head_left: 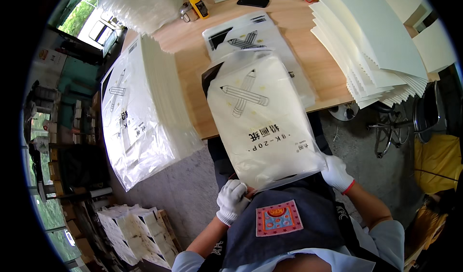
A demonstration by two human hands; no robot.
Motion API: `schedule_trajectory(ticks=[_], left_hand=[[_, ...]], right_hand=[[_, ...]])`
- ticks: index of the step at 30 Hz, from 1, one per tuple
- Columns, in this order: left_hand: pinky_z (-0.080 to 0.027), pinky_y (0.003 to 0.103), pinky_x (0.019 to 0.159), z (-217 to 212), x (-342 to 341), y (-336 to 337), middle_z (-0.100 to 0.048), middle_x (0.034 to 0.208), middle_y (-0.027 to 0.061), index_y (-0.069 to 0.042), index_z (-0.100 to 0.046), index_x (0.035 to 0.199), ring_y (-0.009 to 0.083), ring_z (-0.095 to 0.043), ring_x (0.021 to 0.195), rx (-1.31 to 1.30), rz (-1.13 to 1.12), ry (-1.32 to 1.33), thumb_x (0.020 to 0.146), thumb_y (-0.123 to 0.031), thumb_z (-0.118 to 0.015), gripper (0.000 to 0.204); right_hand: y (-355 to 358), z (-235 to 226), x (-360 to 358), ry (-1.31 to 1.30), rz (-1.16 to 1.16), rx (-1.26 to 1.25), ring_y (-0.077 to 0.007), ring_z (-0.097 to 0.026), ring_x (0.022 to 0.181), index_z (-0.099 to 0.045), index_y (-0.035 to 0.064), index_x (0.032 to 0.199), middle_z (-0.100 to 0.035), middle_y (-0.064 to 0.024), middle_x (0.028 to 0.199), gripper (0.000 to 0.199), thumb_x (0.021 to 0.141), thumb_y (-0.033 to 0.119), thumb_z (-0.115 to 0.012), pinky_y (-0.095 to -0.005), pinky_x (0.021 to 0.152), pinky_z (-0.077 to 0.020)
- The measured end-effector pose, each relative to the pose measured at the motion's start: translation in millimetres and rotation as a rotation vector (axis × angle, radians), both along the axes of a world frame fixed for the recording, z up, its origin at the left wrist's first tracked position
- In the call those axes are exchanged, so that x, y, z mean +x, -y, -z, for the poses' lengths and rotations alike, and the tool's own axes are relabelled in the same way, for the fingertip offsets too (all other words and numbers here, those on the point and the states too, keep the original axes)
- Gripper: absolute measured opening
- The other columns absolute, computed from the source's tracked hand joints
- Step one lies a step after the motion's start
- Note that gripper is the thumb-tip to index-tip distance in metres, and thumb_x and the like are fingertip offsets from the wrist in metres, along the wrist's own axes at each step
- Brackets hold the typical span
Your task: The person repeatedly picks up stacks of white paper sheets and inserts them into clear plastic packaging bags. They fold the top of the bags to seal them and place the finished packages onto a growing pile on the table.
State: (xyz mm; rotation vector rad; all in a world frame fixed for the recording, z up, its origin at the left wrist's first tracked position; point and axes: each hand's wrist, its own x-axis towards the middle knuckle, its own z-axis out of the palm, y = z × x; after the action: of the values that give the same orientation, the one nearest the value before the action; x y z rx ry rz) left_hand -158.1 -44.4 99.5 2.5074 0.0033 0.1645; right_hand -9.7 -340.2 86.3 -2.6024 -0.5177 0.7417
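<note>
The apron point(289, 219) sits nearest, the bag's lower edge pressed against it. The left hand point(232, 200), gloved, pinches the bag point(264, 127) at its lower left corner; the right hand point(336, 173) grips the lower right corner. The bag — full of paper sheets — leans from the table point(193, 60) edge to the person's waist. Slick film could slip from the gloves, and the sheets might slide out or buckle — or the bag could knock the stack point(376, 55) at right.

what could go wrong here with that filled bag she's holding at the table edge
1. The filled plastic bag is pinched only at its near corners by the left hand and right hand; it might slip.
2. The bag pile overhangs the table and could slide off.
</note>
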Motion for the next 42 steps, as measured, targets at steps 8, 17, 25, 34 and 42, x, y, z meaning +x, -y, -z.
schedule_trajectory(ticks=[8, 17, 25, 34, 42], left_hand=[[-0.046, 0.036, 0.056, -5.6, -11.8, -0.5, -0.057, 0.072, 0.0069, -0.008, -0.054, 0.067, 0.0262, -0.057, 0.065, -0.24, 0.068, -0.122, 0.068, -0.008, -0.072, 0.018], [-0.04, 0.035, 0.054, 18.9, 8.9, 4.5, -0.047, 0.07, 0.011, -0.005, -0.047, 0.071, 0.0274, -0.049, 0.06, -0.449, -0.046, -0.047, 0.072, 0.0, -0.067, 0.02], [-0.039, 0.031, 0.058, 38.0, 82.8, -25.5, -0.044, 0.071, 0.0095, -0.004, -0.043, 0.07, 0.0247, -0.046, 0.063, -0.258, -0.382, 0.326, 0.061, 0.011, -0.056, 0.022], [-0.038, 0.029, 0.061, 71.0, 38.3, -56.9, -0.045, 0.073, 0.0088, -0.005, -0.042, 0.073, 0.02, -0.044, 0.065, -0.211, -0.585, 0.231, 0.066, 0.007, -0.056, 0.02], [-0.051, 0.027, 0.065, 53.7, 17.6, -9.1, -0.058, 0.079, 0.005, -0.002, -0.058, 0.098, 0.0124, -0.058, 0.069, -1.195, -0.495, -0.409, 0.084, -0.014, -0.065, 0.019]], right_hand=[[5.3, -27.4, -16.5, -0.056, -0.233, -0.221, -0.0303, -0.067, 0.075, -0.059, 0.0077, 0.094, -0.067, -0.0133, 0.078, 0.028, 0.088, 0.031, -0.044, -0.042, 0.066, -0.0533], [-1.1, 4.0, 1.9, 0.134, -0.45, -0.105, -0.031, -0.062, 0.053, -0.061, 0.0173, 0.088, -0.062, -0.0108, 0.064, 0.021, 0.088, 0.033, -0.048, -0.0462, 0.048, -0.0468], [5.1, 14.5, 12.6, 0.061, -0.222, 0.107, -0.0319, -0.065, 0.072, -0.068, 0.0188, 0.09, -0.067, -0.0128, 0.078, 0.031, 0.091, 0.036, -0.041, -0.0418, 0.067, -0.0504], [-79.4, 85.7, 52.6, -0.811, 0.763, 1.27, -0.0141, -0.057, 0.105, -0.054, -0.0019, 0.126, -0.062, -0.0069, 0.116, 0.038, 0.094, 0.019, -0.057, -0.0282, 0.089, -0.0453], [-110.6, 78.6, 67.4, -0.741, 0.764, 1.327, -0.0143, -0.058, 0.103, -0.055, -0.0018, 0.125, -0.062, -0.0067, 0.116, 0.041, 0.094, 0.024, -0.057, -0.0269, 0.089, -0.0449]])
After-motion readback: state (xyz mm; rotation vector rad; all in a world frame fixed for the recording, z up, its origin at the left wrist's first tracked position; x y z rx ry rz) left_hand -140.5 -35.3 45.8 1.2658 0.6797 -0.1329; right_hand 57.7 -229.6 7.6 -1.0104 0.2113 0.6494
